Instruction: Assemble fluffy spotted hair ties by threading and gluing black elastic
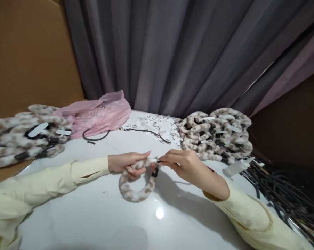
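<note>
A furry white loop with brown spots [136, 195] hangs just over the white table, curved into a ring. My left hand [129, 165] has its fingers wrapped round the upper part of this furry loop. A black band [155, 172] covers part of the loop on its right side, close to my left fingertips. My right hand [184, 164] pinches a thin dark piece [159, 161] against the loop's upper right end. Whether that piece is a cord end or a tool tip I cannot tell, as the fingers hide most of it.
Furry spotted loops lie heaped at left [5, 135] and right [195, 133]. Behind are a pink plastic bag [102, 114], black cords [149, 131] and scattered small metal rings [159, 126]. A white bottle [236, 167] lies beside many dark cords [282, 194] at right.
</note>
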`<action>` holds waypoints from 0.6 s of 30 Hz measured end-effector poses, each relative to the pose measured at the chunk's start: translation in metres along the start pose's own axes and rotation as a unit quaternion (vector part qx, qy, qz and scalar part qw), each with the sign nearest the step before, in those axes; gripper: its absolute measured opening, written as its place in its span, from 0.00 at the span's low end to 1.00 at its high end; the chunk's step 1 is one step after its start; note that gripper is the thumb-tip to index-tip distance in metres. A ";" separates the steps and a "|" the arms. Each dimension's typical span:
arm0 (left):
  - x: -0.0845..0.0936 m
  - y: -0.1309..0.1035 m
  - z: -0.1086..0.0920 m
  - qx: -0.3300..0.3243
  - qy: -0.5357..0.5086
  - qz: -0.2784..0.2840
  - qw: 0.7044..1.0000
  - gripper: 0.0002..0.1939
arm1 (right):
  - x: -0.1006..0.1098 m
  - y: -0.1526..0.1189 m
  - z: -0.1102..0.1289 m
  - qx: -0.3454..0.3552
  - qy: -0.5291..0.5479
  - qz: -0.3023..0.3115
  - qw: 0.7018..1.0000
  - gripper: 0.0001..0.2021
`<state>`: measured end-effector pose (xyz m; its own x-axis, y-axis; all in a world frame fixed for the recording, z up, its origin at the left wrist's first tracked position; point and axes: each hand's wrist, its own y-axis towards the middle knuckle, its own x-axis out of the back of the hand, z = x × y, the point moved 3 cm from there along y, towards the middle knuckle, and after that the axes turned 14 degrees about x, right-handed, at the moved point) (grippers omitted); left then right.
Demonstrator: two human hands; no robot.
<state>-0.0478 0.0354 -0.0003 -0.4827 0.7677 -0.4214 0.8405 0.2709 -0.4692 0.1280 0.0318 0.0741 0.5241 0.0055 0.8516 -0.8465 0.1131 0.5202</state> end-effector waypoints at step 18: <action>-0.031 -0.034 -0.057 0.039 0.265 -0.270 0.925 0.16 | 0.034 -0.002 0.011 -0.063 0.001 -0.126 0.990 0.02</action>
<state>-0.0474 0.0351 0.0733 -0.6207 0.7157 0.3201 0.4827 0.6706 -0.5634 0.1465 0.0204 0.1032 0.7168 -0.0376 0.6963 -0.6709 0.2348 0.7034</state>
